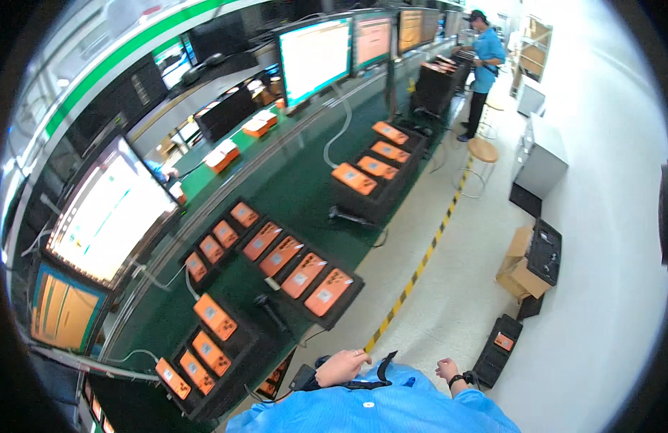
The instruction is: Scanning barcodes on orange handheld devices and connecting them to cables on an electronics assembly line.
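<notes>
Left hand: left hand (343, 366) sits at the bottom centre of the frame against the blue smock, fingers curled on a small black handheld device with a dark strap (305, 377).
Right hand: right hand (446, 370) is lower right of centre, loosely clenched and grasping nothing, a dark watch on the wrist.
Held thing: the black device is half hidden by the hand at the smock's edge; its exact form cannot be told.
Nearest rack: black tray of orange rectangular handsets (204, 353) lies just left of the left hand, on the long green workbench (305, 195).
Further rack: a second black tray with orange handsets (301, 278) sits above it, near the bench edge.
Floor: black case with an orange unit (499, 346) stands right of the right hand, beside the yellow-black floor stripe (413, 278).
Risk, judged: the strap hangs loose, so it could snag a tray corner and drag a handset off the bench.
Risk, judged: the floor case stands close by, so a sidestep could trip on it.
Far end: a person in blue (484, 65) works at the upper right, well apart.
</notes>
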